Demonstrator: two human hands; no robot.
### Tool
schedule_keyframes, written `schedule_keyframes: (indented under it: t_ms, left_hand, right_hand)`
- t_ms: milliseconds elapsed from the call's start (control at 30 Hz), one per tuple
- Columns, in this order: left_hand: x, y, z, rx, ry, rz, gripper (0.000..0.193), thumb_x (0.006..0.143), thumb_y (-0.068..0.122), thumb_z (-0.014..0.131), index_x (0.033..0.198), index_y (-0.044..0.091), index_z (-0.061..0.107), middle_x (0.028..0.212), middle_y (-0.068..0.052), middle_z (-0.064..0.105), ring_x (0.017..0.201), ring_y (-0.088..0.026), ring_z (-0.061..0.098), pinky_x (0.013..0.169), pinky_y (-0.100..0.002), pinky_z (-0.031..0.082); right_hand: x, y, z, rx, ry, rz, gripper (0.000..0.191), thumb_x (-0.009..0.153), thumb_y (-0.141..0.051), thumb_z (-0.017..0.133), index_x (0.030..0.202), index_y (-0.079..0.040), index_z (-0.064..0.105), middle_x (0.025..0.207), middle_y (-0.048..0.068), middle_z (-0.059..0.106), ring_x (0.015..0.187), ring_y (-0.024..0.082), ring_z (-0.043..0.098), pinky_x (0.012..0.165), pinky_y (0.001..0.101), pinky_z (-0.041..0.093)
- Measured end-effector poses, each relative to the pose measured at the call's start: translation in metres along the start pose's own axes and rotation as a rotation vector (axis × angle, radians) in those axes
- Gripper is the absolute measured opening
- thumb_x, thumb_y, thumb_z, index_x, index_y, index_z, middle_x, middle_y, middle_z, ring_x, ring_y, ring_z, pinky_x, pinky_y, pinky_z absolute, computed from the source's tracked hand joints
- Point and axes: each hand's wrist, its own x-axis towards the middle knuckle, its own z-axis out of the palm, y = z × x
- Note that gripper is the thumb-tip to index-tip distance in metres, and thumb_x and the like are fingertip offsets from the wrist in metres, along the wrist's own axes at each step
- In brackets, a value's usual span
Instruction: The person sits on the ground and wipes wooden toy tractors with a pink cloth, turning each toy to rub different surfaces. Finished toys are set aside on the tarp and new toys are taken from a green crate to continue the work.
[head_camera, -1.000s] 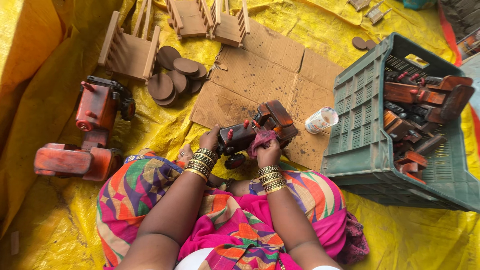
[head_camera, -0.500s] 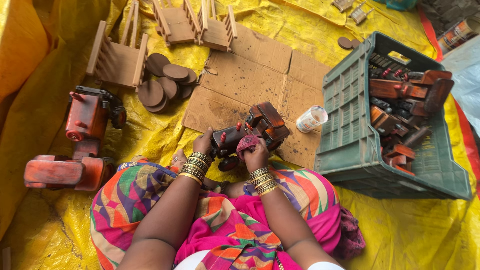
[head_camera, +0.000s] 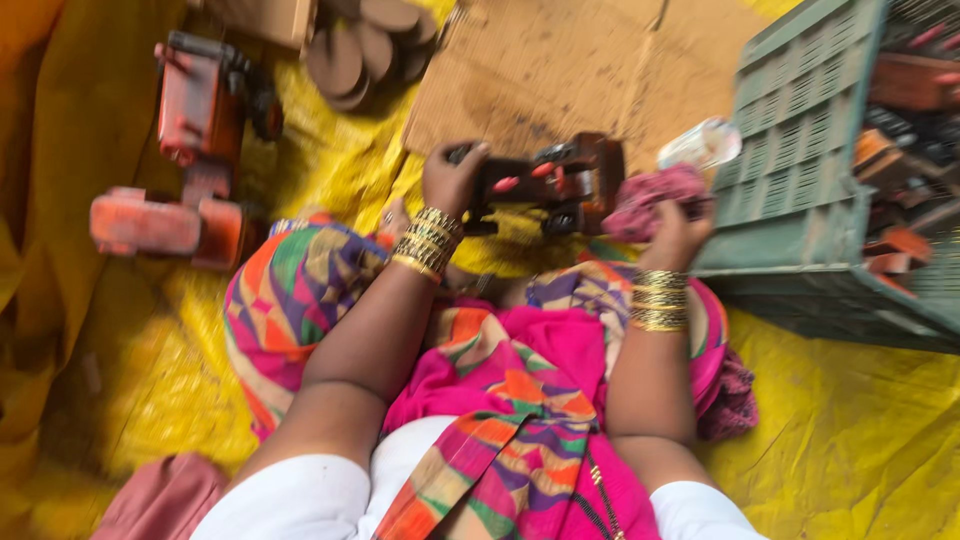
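Yellow tarp, left grip clasping toy tractor, right grip clutching cloth, crate adjacent.

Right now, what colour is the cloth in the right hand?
Pinkish red cloth, held in the right hand; seen in the head view.

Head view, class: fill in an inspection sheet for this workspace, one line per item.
Surface: yellow sheet on the ground, cardboard laid on it.
Job's things: dark red toy vehicle, pink rag.
Clutter: orange toy tractor, round discs, small jar, green crate of parts.
Grippers: left hand grips the vehicle; right hand holds the rag.
Cables: nothing seen.
Surroundings: bright patterned cloth over the lap.
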Motion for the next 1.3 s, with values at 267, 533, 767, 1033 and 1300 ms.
schedule_keyframes:
  t_ms: [267,533,767,1033,1300]
  left_hand:
    - [-0.032,0.071,-0.007,0.127,-0.386,0.239,0.039,0.085,0.023,0.082,0.118,0.006,0.070,0.113,-0.009,0.076,0.104,-0.016,0.073,0.096,-0.031,0.058]
    - [-0.041,0.095,-0.002,0.347,-0.422,0.417,0.069,0.082,0.039,0.088,0.139,0.014,0.059,0.126,-0.013,0.072,0.114,-0.025,0.072,0.097,-0.038,0.057]
    - [-0.044,0.102,0.000,0.300,-0.438,0.523,0.075,0.075,0.035,0.092,0.138,0.009,0.060,0.128,-0.015,0.070,0.119,-0.027,0.070,0.102,-0.040,0.055]
    - [-0.040,0.091,-0.015,0.264,-0.444,0.567,0.052,0.104,0.043,0.061,0.147,0.015,0.055,0.139,-0.015,0.067,0.121,-0.030,0.070,0.104,-0.039,0.054]
    - [-0.044,0.099,-0.016,0.173,-0.468,0.470,0.047,0.107,0.037,0.052,0.148,0.015,0.052,0.131,-0.014,0.070,0.107,-0.026,0.071,0.100,-0.036,0.054]
  right_hand:
    - [0.003,-0.023,0.013,0.212,0.018,-0.057,0.041,0.080,0.014,0.053,0.118,0.003,0.064,0.114,0.009,0.068,0.102,0.020,0.069,0.095,0.0346,0.058]
    - [-0.063,-0.008,0.076,-0.538,-0.607,-0.354,0.022,0.100,-0.004,0.060,0.121,0.000,0.062,0.109,0.010,0.065,0.096,0.016,0.063,0.091,0.0348,0.056]
    - [-0.033,0.024,0.086,-0.549,-0.674,0.037,0.025,0.111,-0.020,0.058,0.115,0.004,0.065,0.098,0.015,0.070,0.085,0.015,0.063,0.081,0.0375,0.055]
    - [-0.040,-0.005,0.110,-0.818,-0.817,-0.152,0.029,0.109,-0.022,0.056,0.110,0.004,0.069,0.102,0.023,0.069,0.097,0.030,0.067,0.088,0.0378,0.053]
    - [-0.043,-0.019,0.085,-0.819,-0.746,-0.395,0.028,0.107,-0.020,0.058,0.117,0.005,0.066,0.112,0.024,0.069,0.102,0.038,0.068,0.090,0.0414,0.054]
